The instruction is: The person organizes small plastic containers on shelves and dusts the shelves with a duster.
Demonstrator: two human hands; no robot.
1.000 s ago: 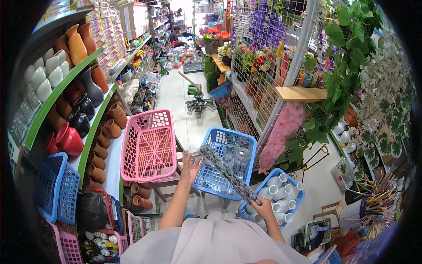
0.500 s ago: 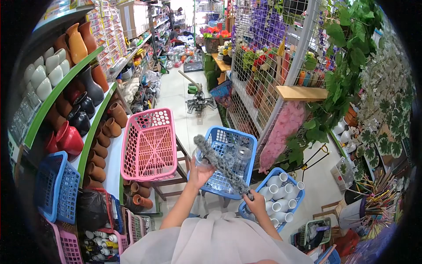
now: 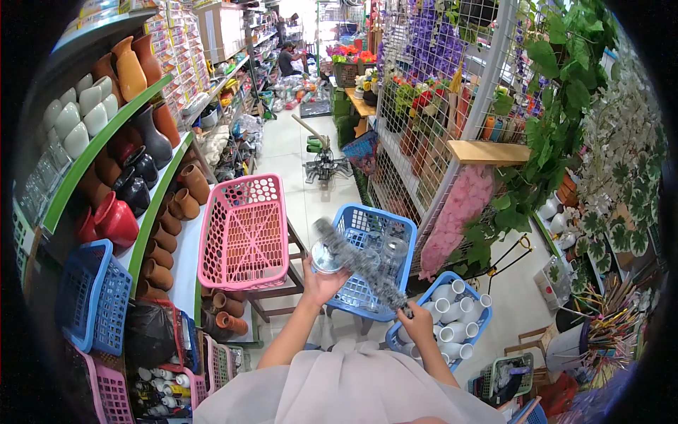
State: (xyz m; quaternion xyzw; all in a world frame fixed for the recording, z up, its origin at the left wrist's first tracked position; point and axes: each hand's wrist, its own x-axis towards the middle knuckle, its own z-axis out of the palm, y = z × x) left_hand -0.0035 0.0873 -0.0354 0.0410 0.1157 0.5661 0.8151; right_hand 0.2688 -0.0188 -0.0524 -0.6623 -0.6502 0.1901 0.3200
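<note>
A clear glass piece (image 3: pixel 325 257) with a round base is held in my left hand (image 3: pixel 325 283), over the left side of a blue basket (image 3: pixel 353 300). My right hand (image 3: pixel 417 319) grips the lower end of a fluffy grey duster (image 3: pixel 364 265). The duster slants up and left across the basket, beside or against the glass; its far end is blurred. More clear glass vessels (image 3: pixel 393 249) stand in the basket. Right of it, near my right hand, a second blue basket (image 3: pixel 483 326) holds several white vases (image 3: pixel 455 332).
An empty pink basket (image 3: pixel 244 230) rests on a wooden stand at the left. Shelves of vases (image 3: pixel 116 219) line the left side. A wire rack (image 3: pixel 424 134) and hanging leaves (image 3: pixel 558 106) are at the right. A person (image 3: pixel 288 60) sits far down the aisle.
The glass in my left hand has turned so its round base shows. The duster and my right hand have shifted slightly right and down.
</note>
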